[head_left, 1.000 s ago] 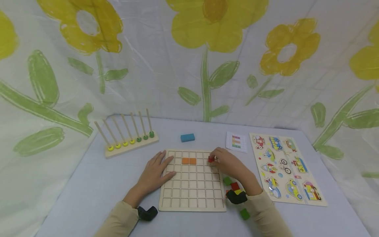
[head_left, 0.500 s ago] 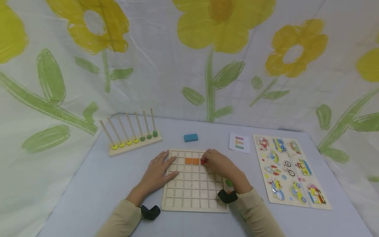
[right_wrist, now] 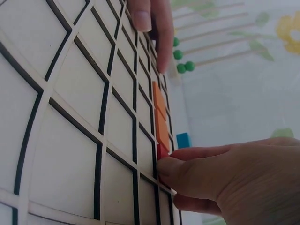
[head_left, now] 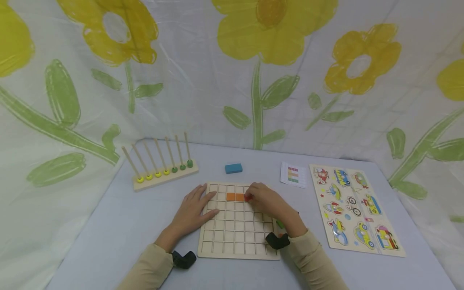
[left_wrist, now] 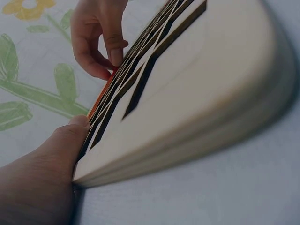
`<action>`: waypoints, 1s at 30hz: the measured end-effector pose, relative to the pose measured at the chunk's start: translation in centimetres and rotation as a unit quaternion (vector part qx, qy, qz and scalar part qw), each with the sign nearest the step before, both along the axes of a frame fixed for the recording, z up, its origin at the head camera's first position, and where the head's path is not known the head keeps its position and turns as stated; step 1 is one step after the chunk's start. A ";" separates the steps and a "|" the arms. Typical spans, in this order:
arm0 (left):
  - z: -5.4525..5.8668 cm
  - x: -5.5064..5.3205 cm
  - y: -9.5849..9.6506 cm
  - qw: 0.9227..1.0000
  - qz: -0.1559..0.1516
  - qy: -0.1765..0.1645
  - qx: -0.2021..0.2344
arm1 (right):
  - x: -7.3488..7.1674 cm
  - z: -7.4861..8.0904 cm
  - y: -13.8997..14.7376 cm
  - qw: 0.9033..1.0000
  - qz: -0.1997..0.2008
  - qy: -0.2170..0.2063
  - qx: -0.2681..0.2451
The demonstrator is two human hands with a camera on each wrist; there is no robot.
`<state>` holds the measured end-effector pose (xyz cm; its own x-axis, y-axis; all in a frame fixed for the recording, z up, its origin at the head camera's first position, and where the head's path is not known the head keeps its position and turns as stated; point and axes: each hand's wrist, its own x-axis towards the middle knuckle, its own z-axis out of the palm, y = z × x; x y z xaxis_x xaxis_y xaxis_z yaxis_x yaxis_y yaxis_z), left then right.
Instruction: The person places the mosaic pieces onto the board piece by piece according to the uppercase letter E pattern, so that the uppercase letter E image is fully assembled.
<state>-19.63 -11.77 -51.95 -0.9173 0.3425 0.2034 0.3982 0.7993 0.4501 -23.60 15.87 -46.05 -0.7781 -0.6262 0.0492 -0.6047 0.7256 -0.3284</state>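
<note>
A wooden grid board (head_left: 229, 247) lies flat on the table. Two orange square tiles (head_left: 235, 197) sit side by side in its cells near the far edge. Just right of them, my right hand (head_left: 270, 203) pinches a red square tile (right_wrist: 161, 152) between thumb and fingers, down at the grid and mostly covered by them. The right wrist view puts the red tile in line with the orange ones. My left hand (head_left: 192, 211) rests with spread fingers on the board's left edge, its thumb and fingertips over the outer cells.
Behind the board is a blue block (head_left: 233, 168). A peg rack (head_left: 166, 176) with yellow and green beads stands back left. On the right lie a printed pattern card (head_left: 293, 175) and a picture puzzle board (head_left: 357, 209). A green piece (head_left: 280, 224) shows under my right forearm.
My right hand has moved left along the board with the red tile, from near the right edge to beside the orange tiles. My left hand keeps its place.
</note>
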 end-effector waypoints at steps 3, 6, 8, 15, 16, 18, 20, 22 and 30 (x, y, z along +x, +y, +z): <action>-0.1 0.1 0.1 1.000 -0.003 -0.001 0.004 | 0.3 -0.1 0.2 1.000 -0.003 0.005 0.009; -0.2 0.1 0.2 1.000 -0.006 0.001 0.003 | 0.6 0.3 0.6 1.000 -0.008 0.013 0.014; -0.3 0.0 0.2 1.000 -0.007 0.001 -0.002 | 0.8 0.7 1.2 0.999 -0.018 0.019 0.019; -0.2 -0.3 0.0 1.000 0.000 0.001 -0.009 | 2.8 2.6 5.7 0.993 -0.104 -0.031 0.034; -0.1 -0.3 0.0 1.000 0.002 0.001 -0.010 | 3.1 2.7 6.4 0.992 -0.117 -0.041 0.034; 0.0 -0.3 -0.1 1.000 0.003 0.001 -0.013 | 3.6 2.8 8.1 0.988 -0.140 -0.057 0.039; 0.1 -0.3 0.0 1.000 0.003 0.000 -0.014 | 4.0 2.6 9.5 0.984 -0.158 -0.069 0.043; 0.1 -0.3 0.0 1.000 0.002 -0.001 -0.013 | 4.2 2.1 10.6 0.981 -0.174 -0.080 0.042; -0.4 -0.4 0.0 1.000 0.003 -0.001 -0.013 | 3.1 -0.2 10.3 0.988 -0.134 -0.081 0.011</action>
